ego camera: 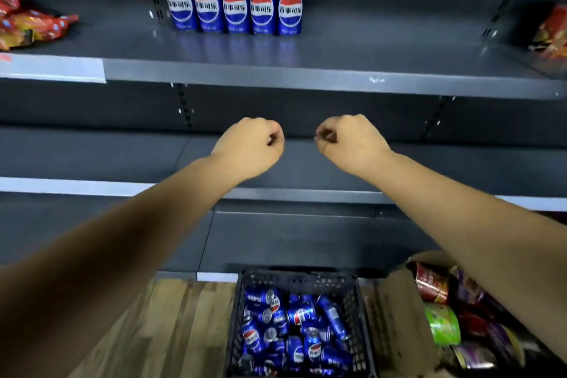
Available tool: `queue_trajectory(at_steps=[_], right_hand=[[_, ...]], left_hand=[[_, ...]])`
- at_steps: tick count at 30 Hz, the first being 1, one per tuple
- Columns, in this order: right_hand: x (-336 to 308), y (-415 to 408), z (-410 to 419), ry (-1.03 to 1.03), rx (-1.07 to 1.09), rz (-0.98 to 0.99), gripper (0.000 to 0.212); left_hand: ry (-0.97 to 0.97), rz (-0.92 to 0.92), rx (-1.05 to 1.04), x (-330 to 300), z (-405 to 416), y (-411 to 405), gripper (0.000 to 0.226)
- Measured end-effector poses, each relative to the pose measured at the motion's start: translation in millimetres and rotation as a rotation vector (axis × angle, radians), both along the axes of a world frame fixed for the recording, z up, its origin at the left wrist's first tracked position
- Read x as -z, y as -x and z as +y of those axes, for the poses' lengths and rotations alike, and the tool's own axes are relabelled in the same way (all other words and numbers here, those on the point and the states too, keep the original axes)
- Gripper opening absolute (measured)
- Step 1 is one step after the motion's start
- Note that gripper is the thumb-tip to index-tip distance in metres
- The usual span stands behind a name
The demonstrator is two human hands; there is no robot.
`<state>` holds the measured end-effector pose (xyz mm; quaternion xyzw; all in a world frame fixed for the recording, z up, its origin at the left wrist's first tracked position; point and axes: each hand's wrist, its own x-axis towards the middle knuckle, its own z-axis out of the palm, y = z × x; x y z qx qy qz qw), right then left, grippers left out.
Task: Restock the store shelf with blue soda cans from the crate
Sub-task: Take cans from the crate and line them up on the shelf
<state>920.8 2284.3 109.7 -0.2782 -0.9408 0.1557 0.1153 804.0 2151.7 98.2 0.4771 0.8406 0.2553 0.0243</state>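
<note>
Nearest, on the wooden floor, a black slatted plastic crate [299,284] holds a loose heap of blue aluminium soda cans [302,330] lying on their sides at every angle. Just right of it, an open brown cardboard box [395,316] holds crinkly snack packets. Each can looks rigid, smooth, probably slippery and fairly heavy if full; a grip round the middle of the body seems safest. Above the crate, the left hand [250,144] and right hand [348,139] hover with fingers curled tight, holding nothing. Farthest, five blue cans [233,4] stand upright in a row toward the back edge of the grey metal shelf [306,75].
</note>
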Motion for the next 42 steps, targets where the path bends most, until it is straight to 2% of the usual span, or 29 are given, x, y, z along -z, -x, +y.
queue_trajectory(at_steps=[6,11,19,26,32,38,42], right_hand=[[43,-27,-23,0.027,-0.093,-0.063,0.024],[86,-48,-18,0.145,-0.151,-0.045,0.024],[199,-76,10,0.332,-0.157,0.002,0.018],[323,-95,24,0.435,-0.112,-0.050,0.014],[451,-104,27,0.502,-0.031,-0.060,0.013],[604,-99,39,0.537,-0.009,-0.090,0.016],[686,-87,52,0.502,-0.007,-0.078,0.020]], left_hand=[[0.065,-0.038,0.040,50,-8,-35,0.018],[0.121,-0.058,0.064,94,-6,-55,0.017],[0.228,-0.184,0.003,194,13,-75,0.019],[0.315,-0.251,-0.043,317,19,-86,0.021],[0.367,-0.312,-0.139,451,20,-69,0.022],[0.395,-0.368,-0.099,602,34,-73,0.020],[0.365,-0.352,-0.057,679,53,-69,0.022]])
